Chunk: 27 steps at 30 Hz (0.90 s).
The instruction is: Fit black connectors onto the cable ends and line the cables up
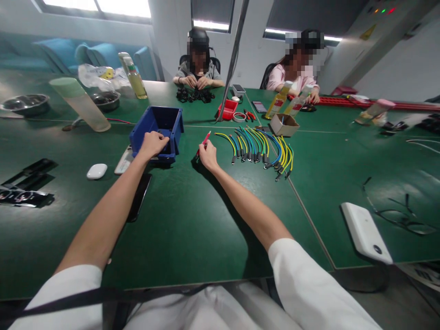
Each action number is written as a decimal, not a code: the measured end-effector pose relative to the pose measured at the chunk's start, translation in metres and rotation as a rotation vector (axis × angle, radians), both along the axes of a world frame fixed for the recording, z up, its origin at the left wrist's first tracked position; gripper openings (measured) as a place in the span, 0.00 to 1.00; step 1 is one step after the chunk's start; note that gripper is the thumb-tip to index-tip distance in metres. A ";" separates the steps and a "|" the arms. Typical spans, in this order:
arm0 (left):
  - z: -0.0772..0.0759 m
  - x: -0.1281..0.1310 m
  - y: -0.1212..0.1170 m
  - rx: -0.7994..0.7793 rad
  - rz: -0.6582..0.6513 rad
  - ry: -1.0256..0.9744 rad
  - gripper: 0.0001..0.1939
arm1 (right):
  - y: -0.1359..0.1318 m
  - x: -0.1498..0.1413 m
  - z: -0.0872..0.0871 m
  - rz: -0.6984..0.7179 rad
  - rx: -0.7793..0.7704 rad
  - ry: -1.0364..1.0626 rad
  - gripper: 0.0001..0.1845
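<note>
My left hand (pixel 154 145) reaches over the front wall of a blue plastic bin (pixel 177 130). Its fingers are drawn together inside the bin, and whatever they pinch is hidden. To the right of the bin, my right hand (pixel 208 155) is closed around a slim red piece (pixel 207 137) with a pale upper tip and a dark lower end; its exact kind is unclear. Several short yellow, green and blue cables (pixel 263 146) with black sleeves and metal lugs lie in a row right of that hand.
A black phone (pixel 140 199) lies under my left forearm, near a white earbud case (pixel 97 171). Behind the cables stand a small cardboard box (pixel 284 124), a red bin (pixel 227 110) and bottles (pixel 277 101). A metal pole (pixel 235 50) rises mid-table. Two people work opposite.
</note>
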State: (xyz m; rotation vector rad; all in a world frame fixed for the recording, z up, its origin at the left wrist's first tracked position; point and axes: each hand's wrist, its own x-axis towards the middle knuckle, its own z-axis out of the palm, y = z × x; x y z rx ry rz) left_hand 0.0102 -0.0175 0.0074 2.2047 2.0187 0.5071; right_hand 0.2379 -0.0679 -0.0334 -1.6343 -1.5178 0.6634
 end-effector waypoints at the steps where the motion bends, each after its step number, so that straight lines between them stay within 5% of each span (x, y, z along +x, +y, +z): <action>1: 0.000 0.000 -0.001 0.006 0.004 -0.002 0.22 | -0.003 0.001 0.000 0.004 0.000 0.009 0.13; 8: -0.002 -0.003 -0.003 0.044 0.029 -0.018 0.14 | -0.027 0.015 -0.003 0.018 -0.001 0.093 0.12; 19: -0.010 -0.007 0.007 -0.007 -0.034 -0.082 0.21 | -0.065 0.048 0.012 0.045 0.007 0.248 0.08; 27: -0.009 -0.006 0.008 -0.089 -0.085 -0.005 0.18 | -0.092 0.059 -0.006 0.033 -0.017 0.493 0.09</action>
